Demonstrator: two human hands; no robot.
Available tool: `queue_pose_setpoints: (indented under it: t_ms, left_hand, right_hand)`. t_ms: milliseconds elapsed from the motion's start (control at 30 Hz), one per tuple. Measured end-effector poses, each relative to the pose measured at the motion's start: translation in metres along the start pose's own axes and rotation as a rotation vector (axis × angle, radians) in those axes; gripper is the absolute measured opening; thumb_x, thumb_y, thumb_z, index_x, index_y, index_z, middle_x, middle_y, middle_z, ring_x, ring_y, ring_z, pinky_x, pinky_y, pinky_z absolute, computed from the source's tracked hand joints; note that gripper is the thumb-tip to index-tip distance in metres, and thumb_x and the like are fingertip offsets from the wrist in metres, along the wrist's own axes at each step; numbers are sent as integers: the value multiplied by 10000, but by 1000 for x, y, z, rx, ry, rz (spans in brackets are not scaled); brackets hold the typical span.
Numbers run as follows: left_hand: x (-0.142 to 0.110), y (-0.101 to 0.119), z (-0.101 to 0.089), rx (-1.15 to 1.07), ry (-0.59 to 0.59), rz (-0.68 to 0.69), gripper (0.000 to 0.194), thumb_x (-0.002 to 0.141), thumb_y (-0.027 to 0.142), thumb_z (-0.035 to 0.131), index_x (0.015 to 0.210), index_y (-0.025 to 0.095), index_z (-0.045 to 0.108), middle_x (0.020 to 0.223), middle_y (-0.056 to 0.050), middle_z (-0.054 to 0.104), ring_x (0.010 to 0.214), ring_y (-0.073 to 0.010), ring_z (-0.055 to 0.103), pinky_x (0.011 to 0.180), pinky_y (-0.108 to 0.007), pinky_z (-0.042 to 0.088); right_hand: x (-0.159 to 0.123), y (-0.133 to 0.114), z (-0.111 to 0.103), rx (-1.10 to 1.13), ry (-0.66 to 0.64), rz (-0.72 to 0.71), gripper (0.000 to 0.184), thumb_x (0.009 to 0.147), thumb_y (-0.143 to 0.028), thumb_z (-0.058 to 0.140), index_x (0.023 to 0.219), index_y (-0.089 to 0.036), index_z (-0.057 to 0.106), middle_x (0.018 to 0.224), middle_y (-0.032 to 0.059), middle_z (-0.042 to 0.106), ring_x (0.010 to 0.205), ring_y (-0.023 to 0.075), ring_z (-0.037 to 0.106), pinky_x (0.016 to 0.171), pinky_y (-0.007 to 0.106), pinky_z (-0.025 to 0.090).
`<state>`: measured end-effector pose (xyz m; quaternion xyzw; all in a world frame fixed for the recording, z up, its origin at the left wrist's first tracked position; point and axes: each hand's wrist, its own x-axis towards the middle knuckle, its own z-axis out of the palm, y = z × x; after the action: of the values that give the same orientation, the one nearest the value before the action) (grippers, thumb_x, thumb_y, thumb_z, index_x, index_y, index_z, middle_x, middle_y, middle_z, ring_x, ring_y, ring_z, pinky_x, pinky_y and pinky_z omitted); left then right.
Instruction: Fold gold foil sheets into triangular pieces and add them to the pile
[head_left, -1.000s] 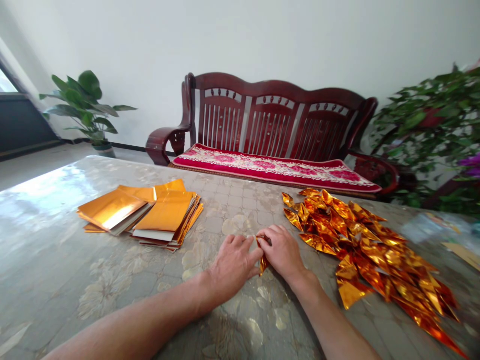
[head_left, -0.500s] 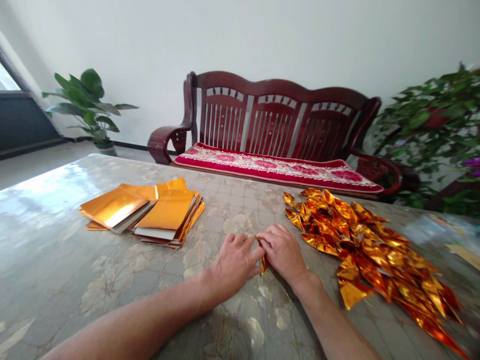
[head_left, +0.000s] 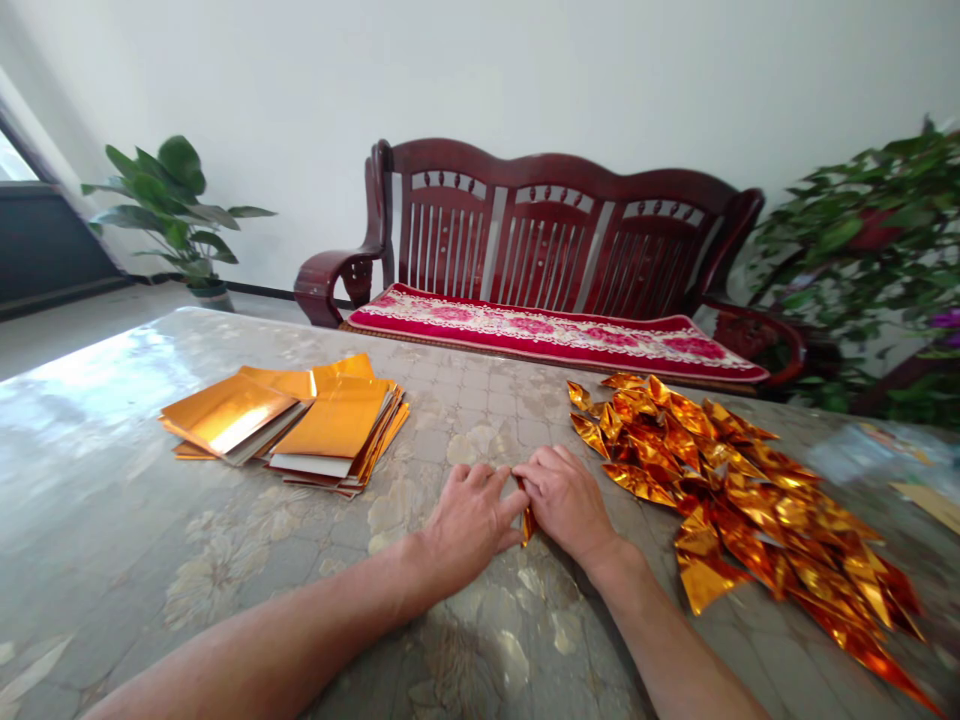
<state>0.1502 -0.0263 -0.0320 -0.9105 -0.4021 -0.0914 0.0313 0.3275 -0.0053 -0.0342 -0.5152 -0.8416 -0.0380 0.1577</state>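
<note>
Between my two hands, low over the table, is a folded piece of gold foil paper (head_left: 527, 524), mostly covered by fingers. My left hand (head_left: 474, 520) is closed on its left side, thumb and fingers pressing at the fold. From the right, my right hand (head_left: 568, 505) grips the same piece near its far end. A stack of flat gold foil sheets (head_left: 330, 425) lies to the left of my hands, some showing pale undersides. To the right spreads a pile of folded gold foil pieces (head_left: 720, 480), shiny and pointed at the ends.
The table (head_left: 262, 580) has a glossy floral cover. A clear plastic bag (head_left: 877, 450) lies at the right edge beside a tan flat piece (head_left: 930, 503). Behind the table stands a dark wooden bench (head_left: 551, 240) with a red patterned cushion (head_left: 540, 325); potted plants flank it.
Almost nothing differs. Both hands stay pressed on the folded foil paper, with only a very slight shift of the fingers.
</note>
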Motion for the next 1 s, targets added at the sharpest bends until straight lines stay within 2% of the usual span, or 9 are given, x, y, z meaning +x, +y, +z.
queue_pose_setpoints:
  t_ms: [400, 600, 767, 867, 1000]
  left_hand:
    - [2, 1, 0, 13, -10, -9, 365, 883, 456, 618, 1153, 227, 527, 1188, -66, 579, 1058, -263, 533, 848, -410, 429]
    - [1, 0, 0, -8, 8, -6, 350, 864, 421, 654, 1121, 222, 523, 1328, -60, 516, 1086, -257, 522, 850, -399, 440]
    - [3, -1, -2, -40, -9, 18, 384, 842, 408, 687, 1125, 211, 517, 1240, -41, 573, 1094, -259, 523, 864, -398, 442]
    - [3, -2, -2, -42, -16, 18, 425, 842, 412, 688, 1166, 209, 504, 1230, -52, 583, 1100, -262, 526, 863, -397, 442]
    - [3, -2, -3, -35, -22, 18, 447, 847, 429, 682, 1184, 200, 497, 1238, -62, 592, 1094, -264, 536, 853, -393, 448]
  right_hand:
    - [0, -4, -7, -29, -17, -36, 186, 899, -154, 547, 855, -239, 707, 832, 46, 605, 865, 197, 494, 766, 307, 368]
    - [0, -4, -7, -47, -19, -43, 191, 882, -128, 547, 751, -214, 657, 820, 46, 592, 863, 192, 490, 764, 303, 365]
    - [0, -4, -7, -26, -32, -57, 206, 853, -93, 546, 725, -213, 654, 795, 36, 594, 845, 184, 490, 749, 297, 361]
    - [-1, -2, -6, 16, -32, -46, 225, 850, -85, 530, 757, -222, 682, 788, 29, 602, 833, 180, 495, 754, 294, 369]
    - [-1, 5, -3, 141, -22, 2, 277, 822, -62, 522, 894, -239, 722, 826, 23, 638, 856, 176, 525, 771, 281, 393]
